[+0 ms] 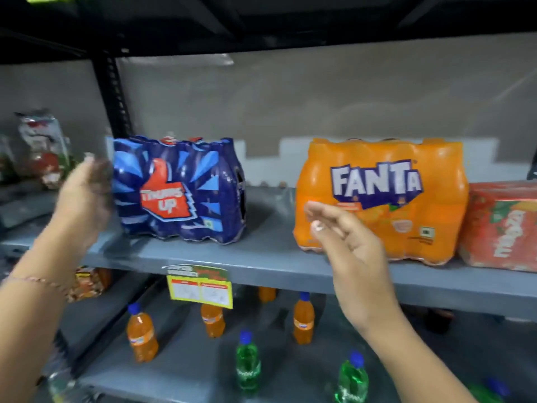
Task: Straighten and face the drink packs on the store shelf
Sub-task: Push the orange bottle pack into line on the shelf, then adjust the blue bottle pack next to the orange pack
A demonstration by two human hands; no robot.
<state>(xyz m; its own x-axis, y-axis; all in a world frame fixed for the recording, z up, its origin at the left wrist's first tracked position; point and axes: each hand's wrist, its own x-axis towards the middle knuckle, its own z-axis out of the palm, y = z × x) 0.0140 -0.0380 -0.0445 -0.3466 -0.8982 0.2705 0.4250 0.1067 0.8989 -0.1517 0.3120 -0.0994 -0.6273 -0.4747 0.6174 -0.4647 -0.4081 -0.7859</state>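
A blue Thums Up pack [180, 189] stands on the grey shelf [270, 264], turned slightly so its right end shows. My left hand [85, 196] is flat against the pack's left end, fingers apart, blurred. An orange Fanta pack [386, 199] stands to the right with its label facing front. My right hand [343, 237] hovers in front of the Fanta pack's lower left corner, fingers loosely curled, holding nothing. A red pack [499, 225] lies on its side at the far right, touching the Fanta pack.
A black upright post [112, 94] stands behind the Thums Up pack. Wrapped goods [43, 146] sit at the far left. A yellow price tag [200, 289] hangs from the shelf edge. Several orange bottles [142, 334] and green bottles [247, 365] stand on the lower shelf.
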